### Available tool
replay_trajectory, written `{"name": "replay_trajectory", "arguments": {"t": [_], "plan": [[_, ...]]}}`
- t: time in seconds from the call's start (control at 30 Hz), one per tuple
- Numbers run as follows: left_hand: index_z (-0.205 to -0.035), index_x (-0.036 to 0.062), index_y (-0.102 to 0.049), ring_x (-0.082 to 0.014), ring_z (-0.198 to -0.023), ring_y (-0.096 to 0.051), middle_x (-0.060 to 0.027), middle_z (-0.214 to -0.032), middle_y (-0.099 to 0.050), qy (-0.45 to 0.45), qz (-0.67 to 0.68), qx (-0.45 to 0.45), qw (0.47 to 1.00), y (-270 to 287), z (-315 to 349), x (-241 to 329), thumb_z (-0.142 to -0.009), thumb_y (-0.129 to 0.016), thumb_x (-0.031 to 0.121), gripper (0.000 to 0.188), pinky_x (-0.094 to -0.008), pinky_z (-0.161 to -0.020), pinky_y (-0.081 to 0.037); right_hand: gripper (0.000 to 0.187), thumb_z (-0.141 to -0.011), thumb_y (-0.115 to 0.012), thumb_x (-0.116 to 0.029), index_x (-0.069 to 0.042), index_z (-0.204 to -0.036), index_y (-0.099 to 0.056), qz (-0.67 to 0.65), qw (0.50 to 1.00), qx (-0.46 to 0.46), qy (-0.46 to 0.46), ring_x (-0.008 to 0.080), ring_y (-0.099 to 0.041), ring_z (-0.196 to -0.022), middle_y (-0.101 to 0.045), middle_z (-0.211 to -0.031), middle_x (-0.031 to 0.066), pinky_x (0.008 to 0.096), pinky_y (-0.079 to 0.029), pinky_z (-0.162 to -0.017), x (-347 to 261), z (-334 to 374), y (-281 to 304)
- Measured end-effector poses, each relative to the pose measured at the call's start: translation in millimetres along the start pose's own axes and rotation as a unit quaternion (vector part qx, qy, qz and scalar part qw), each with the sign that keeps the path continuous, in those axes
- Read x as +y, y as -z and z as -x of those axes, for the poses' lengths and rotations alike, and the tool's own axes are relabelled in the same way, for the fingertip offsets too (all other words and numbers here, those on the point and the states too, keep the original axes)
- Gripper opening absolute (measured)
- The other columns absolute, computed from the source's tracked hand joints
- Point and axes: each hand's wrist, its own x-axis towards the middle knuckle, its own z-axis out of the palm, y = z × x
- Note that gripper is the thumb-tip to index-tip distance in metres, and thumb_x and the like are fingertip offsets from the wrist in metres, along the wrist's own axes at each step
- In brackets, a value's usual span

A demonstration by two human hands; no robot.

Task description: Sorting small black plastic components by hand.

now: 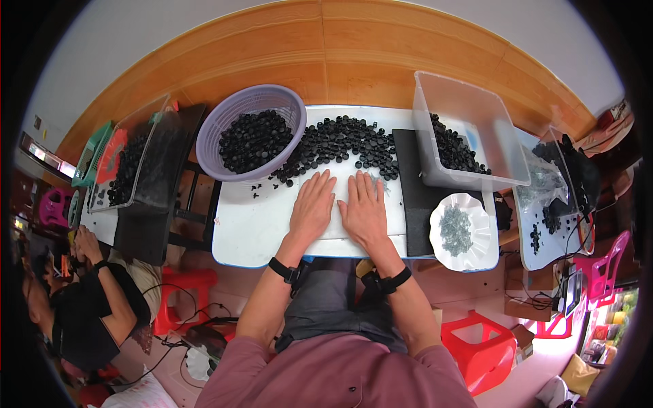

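My left hand [313, 206] and my right hand [364, 207] lie flat, palms down, side by side on the white table [252, 234]. Their fingers are spread and hold nothing. Just beyond the fingertips a heap of small black caps [340, 146] spreads across the table. A few tiny grey parts [379, 182] lie by my right fingertips. Each wrist wears a black band.
A purple basket [235, 115] with black caps stands at the back left. A clear bin [462, 136] with caps sits at the right on a black mat [415, 197]. A white dish [462, 231] holds small grey parts. Another person [88, 299] sits lower left. Red stools stand below.
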Motion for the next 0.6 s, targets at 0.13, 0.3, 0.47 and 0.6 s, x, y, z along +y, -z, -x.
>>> {"name": "replay_trajectory", "arguments": {"t": [0.13, 0.3, 0.47, 0.6], "plan": [[-0.142, 0.0028, -0.057, -0.0364, -0.146, -0.043, -0.0175, -0.155, -0.05, 0.008, 0.009, 0.0, 1.0, 1.7, 1.5, -3.3, -0.104, -0.054, 0.015, 0.04, -0.048, -0.121, -0.032, 0.067, -0.097, -0.062, -0.041, 0.008, -0.142, -0.052, 0.007, 0.999, -0.001, -0.048, 0.0393, -0.04, -0.146, -0.051, -0.15, 0.0272, 0.0555, -0.019, -0.125, -10.0, -0.8, 8.7], [-0.136, 0.0017, -0.061, -0.0348, -0.144, -0.045, -0.0171, -0.151, -0.053, 0.005, 0.022, 0.02, 1.0, -0.1, 2.5, -7.1, -0.102, -0.057, 0.015, 0.037, -0.0473, -0.121, -0.033, 0.069, -0.097, -0.063, -0.044, 0.008, -0.142, -0.053, 0.006, 0.998, 0.014, -0.056, 0.0384, -0.04, -0.147, -0.052, -0.15, 0.0255, 0.0555, -0.017, -0.126, -11.8, 1.7, 10.8], [-0.135, 0.0019, -0.062, -0.0344, -0.143, -0.045, -0.0167, -0.15, -0.054, 0.002, 0.039, 0.035, 0.999, -3.4, 2.7, -8.4, -0.101, -0.058, 0.016, 0.037, -0.047, -0.121, -0.033, 0.07, -0.097, -0.063, -0.047, 0.005, -0.143, -0.053, 0.027, 0.999, 0.001, -0.047, 0.0373, -0.038, -0.149, -0.052, -0.151, 0.0234, 0.0555, -0.016, -0.126, -9.4, 4.0, 6.2], [-0.134, 0.0031, -0.063, -0.0354, -0.142, -0.047, -0.016, -0.15, -0.055, 0.005, 0.056, 0.05, 0.997, -7.2, 5.6, -11.2, -0.1, -0.061, 0.016, 0.037, -0.0467, -0.119, -0.035, 0.06, -0.091, -0.073, -0.036, -0.002, -0.138, -0.059, 0.047, 0.997, 0.043, -0.036, 0.0346, -0.044, -0.143, -0.056, -0.146, 0.0192, 0.0537, -0.02, -0.124, -11.9, 8.0, 32.2]]}}
